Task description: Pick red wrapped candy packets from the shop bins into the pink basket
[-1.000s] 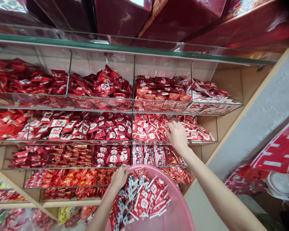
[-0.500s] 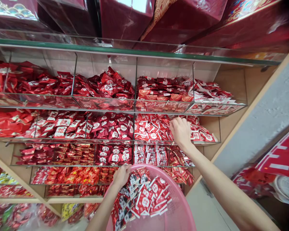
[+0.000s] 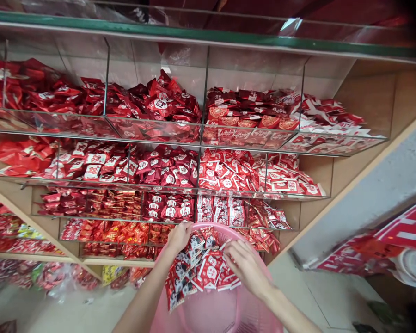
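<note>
Red-and-white packets point(image 3: 211, 270), some printed with black-and-white cartoon figures, in a pale pink basket point(image 3: 229, 314); deep red wrappers point(image 3: 169, 99) with round white emblems on clear shelves point(image 3: 194, 33) edged in green, against tan wood panelling point(image 3: 370, 101) and a grey wall point(image 3: 384, 185).

So, layout-wise: a basket point(image 3: 225, 319) is held low in the middle, right in front of a tiered shelf unit point(image 3: 152, 134). A pile of packets point(image 3: 208, 273) is heaped in the basket's far half. The far rim is gripped by the left hand point(image 3: 178, 237), just left of the pile. The right hand point(image 3: 246, 266) is laid on the pile's right side. Behind the basket, tiers are stacked one above another, each split by upright dividers point(image 3: 205, 88) into side-by-side compartments, with shelf packets point(image 3: 229, 171) in each. A wall point(image 3: 377, 194) is met on the right.
</note>
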`<state>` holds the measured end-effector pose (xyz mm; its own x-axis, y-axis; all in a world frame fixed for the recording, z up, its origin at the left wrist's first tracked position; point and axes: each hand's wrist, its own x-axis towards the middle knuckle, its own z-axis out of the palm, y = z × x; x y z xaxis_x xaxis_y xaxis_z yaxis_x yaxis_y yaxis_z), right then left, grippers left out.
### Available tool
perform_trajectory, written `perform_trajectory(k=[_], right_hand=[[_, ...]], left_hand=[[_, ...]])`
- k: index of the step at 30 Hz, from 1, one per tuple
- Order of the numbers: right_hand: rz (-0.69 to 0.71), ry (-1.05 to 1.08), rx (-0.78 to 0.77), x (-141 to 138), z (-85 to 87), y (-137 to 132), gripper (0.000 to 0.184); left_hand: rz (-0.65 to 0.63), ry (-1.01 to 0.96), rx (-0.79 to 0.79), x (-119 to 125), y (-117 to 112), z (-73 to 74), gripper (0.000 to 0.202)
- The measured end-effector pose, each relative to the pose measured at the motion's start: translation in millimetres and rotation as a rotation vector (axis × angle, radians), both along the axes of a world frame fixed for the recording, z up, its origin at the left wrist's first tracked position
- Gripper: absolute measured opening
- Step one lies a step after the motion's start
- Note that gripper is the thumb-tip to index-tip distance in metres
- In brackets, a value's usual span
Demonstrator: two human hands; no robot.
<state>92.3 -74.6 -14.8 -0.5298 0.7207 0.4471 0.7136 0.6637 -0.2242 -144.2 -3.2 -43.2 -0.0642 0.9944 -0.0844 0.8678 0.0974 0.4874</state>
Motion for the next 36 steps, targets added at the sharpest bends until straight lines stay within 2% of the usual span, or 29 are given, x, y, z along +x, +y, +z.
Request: perform_trajectory(k=[3,6,14,18,22,27,31,34,36], right_hand=[[-0.028,-0.092,0.006,-2.1,-19.3,-5.2,0.008],[-0.042,-0.149,0.025,-4.8,-31.3,-8.9,0.01],[-0.022,-0.223,-0.079,-13.1,-43.5,-20.3,0.015],[0.017,-0.119,-0.162,-16.9,-41.8,-26.5,0.016],[-0.008,0.089,-0.218,-12.7,-37.6,-23.4,0.017],[-0.119,0.358,-0.202,4.4,-39.9,-10.3,0.013],[-0.146,0.441,-0.143,11.5,-41.6,-4.1,0.012],[-0.161,0.447,-0.034,15.5,-26.7,7.6,0.014],[-0.192,0.441,0.076,20.6,-4.1,22.6,0.014]], left_hand=[[-0.004,0.004,-0.002,0.0,0.4,-0.1,0.04],[-0.009,-0.002,0.006,-0.1,0.4,-0.3,0.039],[-0.008,-0.029,0.005,-1.0,-0.2,0.6,0.039],[-0.012,-0.029,0.008,-1.4,-0.7,2.3,0.039],[-0.008,-0.025,-0.012,-2.0,-1.5,4.5,0.04],[-0.005,-0.03,-0.014,-2.6,-0.1,4.1,0.04],[-0.006,-0.018,-0.015,-4.5,3.1,0.1,0.041],[-0.012,-0.03,-0.013,-6.2,4.8,-2.5,0.042],[-0.008,-0.036,-0.011,-6.7,5.1,-2.7,0.042]])
